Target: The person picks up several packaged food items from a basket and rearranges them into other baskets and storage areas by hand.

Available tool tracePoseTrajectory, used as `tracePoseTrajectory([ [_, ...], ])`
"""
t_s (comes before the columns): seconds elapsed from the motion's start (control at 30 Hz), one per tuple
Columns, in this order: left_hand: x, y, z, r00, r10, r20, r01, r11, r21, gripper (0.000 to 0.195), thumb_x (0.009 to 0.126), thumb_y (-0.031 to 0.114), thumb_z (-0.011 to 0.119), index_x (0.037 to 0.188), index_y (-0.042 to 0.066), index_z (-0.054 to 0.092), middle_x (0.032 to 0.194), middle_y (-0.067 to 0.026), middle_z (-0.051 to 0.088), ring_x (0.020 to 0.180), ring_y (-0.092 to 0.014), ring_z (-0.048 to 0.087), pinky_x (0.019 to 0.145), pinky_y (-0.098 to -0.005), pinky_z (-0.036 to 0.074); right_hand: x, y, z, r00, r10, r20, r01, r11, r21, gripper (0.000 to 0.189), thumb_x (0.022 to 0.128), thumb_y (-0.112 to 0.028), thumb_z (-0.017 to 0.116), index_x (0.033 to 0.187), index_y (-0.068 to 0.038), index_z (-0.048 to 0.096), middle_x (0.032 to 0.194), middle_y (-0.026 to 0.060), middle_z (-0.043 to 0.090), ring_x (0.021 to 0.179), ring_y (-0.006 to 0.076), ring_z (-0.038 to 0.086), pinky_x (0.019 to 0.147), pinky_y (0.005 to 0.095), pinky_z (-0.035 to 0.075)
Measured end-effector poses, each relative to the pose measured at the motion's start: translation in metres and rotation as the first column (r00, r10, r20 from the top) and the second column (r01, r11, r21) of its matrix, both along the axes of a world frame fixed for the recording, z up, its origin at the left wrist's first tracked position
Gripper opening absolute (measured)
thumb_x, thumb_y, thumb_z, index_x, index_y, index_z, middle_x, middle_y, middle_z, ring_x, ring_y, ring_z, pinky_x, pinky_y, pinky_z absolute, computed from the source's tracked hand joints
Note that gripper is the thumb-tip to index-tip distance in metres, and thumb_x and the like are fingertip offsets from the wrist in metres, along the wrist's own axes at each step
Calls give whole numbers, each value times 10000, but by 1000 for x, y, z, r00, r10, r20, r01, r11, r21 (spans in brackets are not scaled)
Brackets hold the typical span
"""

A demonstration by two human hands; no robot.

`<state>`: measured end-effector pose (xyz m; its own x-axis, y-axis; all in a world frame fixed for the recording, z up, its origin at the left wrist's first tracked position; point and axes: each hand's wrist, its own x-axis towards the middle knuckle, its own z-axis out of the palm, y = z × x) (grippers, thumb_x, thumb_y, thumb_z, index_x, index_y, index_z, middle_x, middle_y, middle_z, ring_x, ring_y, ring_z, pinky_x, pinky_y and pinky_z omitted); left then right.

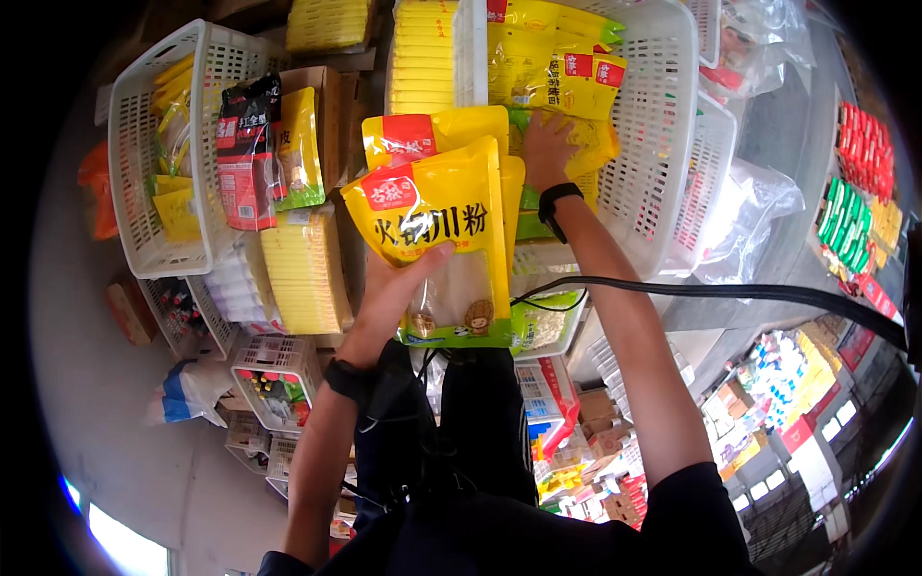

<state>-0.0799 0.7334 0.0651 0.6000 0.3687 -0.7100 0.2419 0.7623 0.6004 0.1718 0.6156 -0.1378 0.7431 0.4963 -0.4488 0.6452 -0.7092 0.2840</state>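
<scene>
My left hand (392, 284) grips several yellow plastic food pouches, its thumb across the front one. This front pouch (461, 187) has a red label, dark printing, a clear window showing pale contents and a green bottom edge. Other yellow pouches (468, 122) fan out behind it. My right hand (549, 147) reaches into a white perforated plastic basket (648, 144), fingers spread on a yellow pouch (594, 147) lying there. More yellow pouches (522, 54) with red labels stand at that basket's far end. Its near contents are partly hidden by my forearm and the held pouches.
On the left, another white basket (202, 144) holds yellow packs. Beside it stand a black-and-red pouch (248, 158) and stacked yellow packs (302, 270). A black cable (691, 289) crosses over my right forearm. Below sits a tray of green-and-clear packs (547, 324).
</scene>
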Motion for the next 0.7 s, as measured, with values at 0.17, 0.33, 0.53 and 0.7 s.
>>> tracePoseTrajectory([
  [0.17, 3, -7, -5, 999, 48, -14, -49, 998, -51, 432, 864, 62, 758, 1255, -4, 586, 1168, -76, 684, 1016, -125, 658, 874, -269, 528, 13, -13, 6, 1000, 18, 14, -20, 980, 197, 486, 924, -196, 576, 1397, -261, 487, 1411, 166, 444, 1332, 472, 404, 943, 755, 383],
  [0.33, 4, -1, -8, 997, 74, -34, -76, 996, -50, 400, 887, 82, 735, 1249, -3, 588, 1164, -69, 682, 1045, -124, 638, 899, -278, 514, 52, -48, 40, 986, 50, -159, 1, 953, 304, 438, 909, -232, 613, 1341, -263, 546, 1380, 118, 476, 1293, 368, 464, 971, 619, 455],
  [0.53, 10, -2, -8, 998, 57, -32, -58, 997, -44, 380, 884, 77, 735, 1226, -18, 601, 1156, -92, 692, 1014, -135, 661, 871, -271, 530, 70, -81, 82, 989, 1, -151, 94, 778, 621, 484, 830, -83, 665, 1291, -148, 536, 1243, 173, 573, 1130, 398, 584, 861, 448, 525],
  [0.7, 8, -26, -10, 981, 184, -56, -186, 982, -42, 379, 898, 77, 721, 1239, -18, 587, 1154, -84, 684, 1016, -140, 656, 887, -290, 531, 87, -109, 111, 989, -24, -147, 110, 783, 612, 357, 809, -85, 681, 1128, -78, 522, 872, 259, 624, 902, 439, 642, 778, 477, 494],
])
